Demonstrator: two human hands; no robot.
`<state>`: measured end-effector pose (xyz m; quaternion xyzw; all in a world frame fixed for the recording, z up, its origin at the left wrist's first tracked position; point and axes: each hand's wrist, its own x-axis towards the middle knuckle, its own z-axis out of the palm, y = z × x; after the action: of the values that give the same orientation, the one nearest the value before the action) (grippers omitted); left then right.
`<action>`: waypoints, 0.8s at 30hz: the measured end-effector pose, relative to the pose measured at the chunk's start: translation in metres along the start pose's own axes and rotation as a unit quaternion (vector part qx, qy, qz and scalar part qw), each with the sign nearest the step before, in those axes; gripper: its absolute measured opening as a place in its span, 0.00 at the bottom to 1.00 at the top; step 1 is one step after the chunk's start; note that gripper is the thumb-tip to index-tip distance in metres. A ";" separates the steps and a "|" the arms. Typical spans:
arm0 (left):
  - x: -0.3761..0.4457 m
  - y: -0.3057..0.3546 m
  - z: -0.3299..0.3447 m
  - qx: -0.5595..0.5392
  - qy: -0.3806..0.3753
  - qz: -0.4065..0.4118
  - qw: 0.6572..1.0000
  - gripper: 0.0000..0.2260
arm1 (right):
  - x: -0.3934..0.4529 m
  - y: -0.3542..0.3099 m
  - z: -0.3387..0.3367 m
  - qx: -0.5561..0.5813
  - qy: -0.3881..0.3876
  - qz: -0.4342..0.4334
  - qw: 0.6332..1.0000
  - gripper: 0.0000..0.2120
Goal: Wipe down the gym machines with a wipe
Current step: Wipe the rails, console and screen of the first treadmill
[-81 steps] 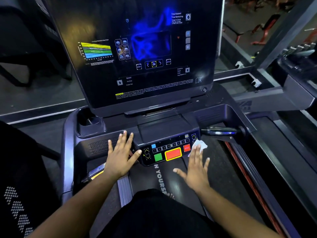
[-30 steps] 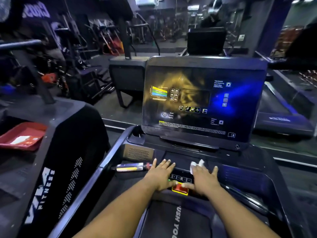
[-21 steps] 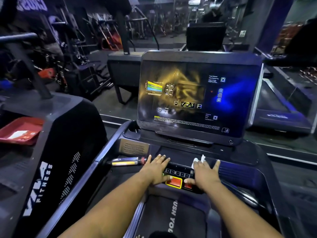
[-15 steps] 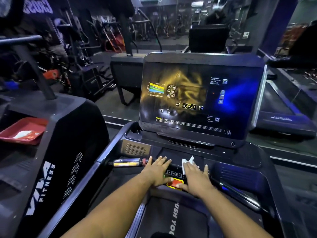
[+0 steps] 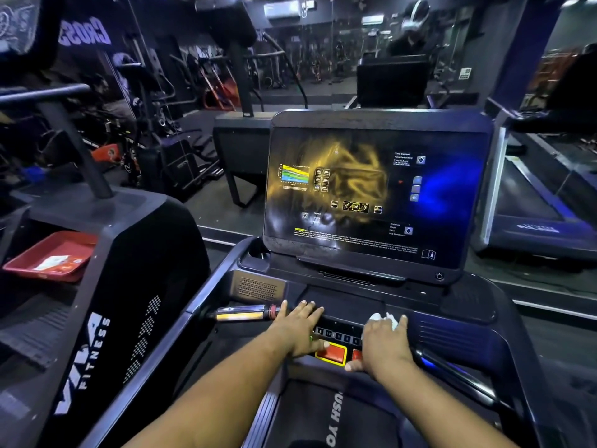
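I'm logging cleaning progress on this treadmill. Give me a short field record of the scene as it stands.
machine: treadmill console
wipe: white wipe under the right hand's fingers
right hand: right hand flat on the button panel, pressing the wipe
left hand: left hand flat on the panel's left end, holding nothing
screen: display lit
beside: red tray on the neighbouring machine

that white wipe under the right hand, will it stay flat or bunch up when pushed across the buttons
The wipe looks thin and floppy: it already sticks up crumpled past the right hand fingers. It will probably bunch further and may snag on the raised keys of the button panel.
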<state>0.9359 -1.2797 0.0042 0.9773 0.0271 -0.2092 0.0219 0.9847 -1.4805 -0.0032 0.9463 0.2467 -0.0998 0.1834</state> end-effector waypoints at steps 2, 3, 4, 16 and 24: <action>-0.001 0.001 0.000 -0.002 -0.001 -0.003 1.000 0.41 | 0.000 0.003 -0.001 -0.009 -0.005 0.021 1.000 0.64; -0.001 0.001 0.000 -0.002 -0.001 -0.003 1.000 0.41 | 0.003 0.007 -0.001 0.004 -0.014 0.030 0.999 0.64; -0.001 0.001 0.000 -0.002 -0.001 -0.004 1.000 0.41 | 0.007 0.014 -0.001 0.033 -0.022 0.036 0.999 0.65; -0.002 -0.003 0.014 -0.017 0.015 0.001 1.000 0.42 | -0.037 0.018 0.097 0.204 0.070 -0.051 0.975 0.63; -0.009 0.001 0.019 -0.013 0.026 -0.002 1.000 0.41 | -0.019 0.022 0.084 0.157 0.071 -0.089 0.981 0.60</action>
<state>0.9206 -1.2824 -0.0093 0.9820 0.0318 -0.1830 0.0334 0.9712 -1.5403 -0.0681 0.9424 0.3232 -0.0857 0.0053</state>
